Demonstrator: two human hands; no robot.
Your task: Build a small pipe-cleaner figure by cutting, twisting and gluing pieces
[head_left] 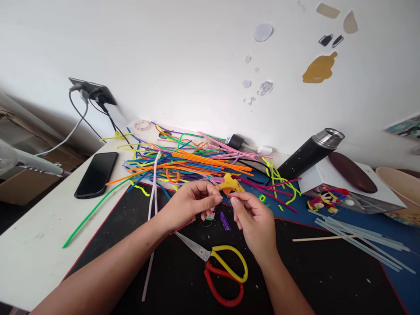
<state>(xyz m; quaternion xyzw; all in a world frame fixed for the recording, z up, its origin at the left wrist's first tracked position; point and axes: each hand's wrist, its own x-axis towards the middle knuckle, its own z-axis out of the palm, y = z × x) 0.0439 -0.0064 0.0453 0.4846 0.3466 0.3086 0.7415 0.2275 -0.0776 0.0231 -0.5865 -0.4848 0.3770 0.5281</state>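
My left hand (193, 203) is closed, thumb and forefinger pinched together. My right hand (256, 221) faces it across a small gap, also in a pinch. Whatever sits between the fingertips of either hand is too small to make out. Just behind the fingertips lies a yellow glue gun (233, 185) with an orange trigger, partly hidden. Below the gap a short purple pipe cleaner piece (225, 221) rests on the black mat (183, 280). Scissors (203, 253) with one yellow and one red handle lie nearer me, blades pointing up-left. Two pale lilac pipe cleaners (153, 192) pass by my left wrist.
Many coloured pipe cleaners (197, 162) are heaped along the wall. A phone (96, 175) lies at left. On the right stand a black flask (308, 153) and a white box (357, 186), with a small figure (324, 200) and translucent glue sticks (361, 240) in front.
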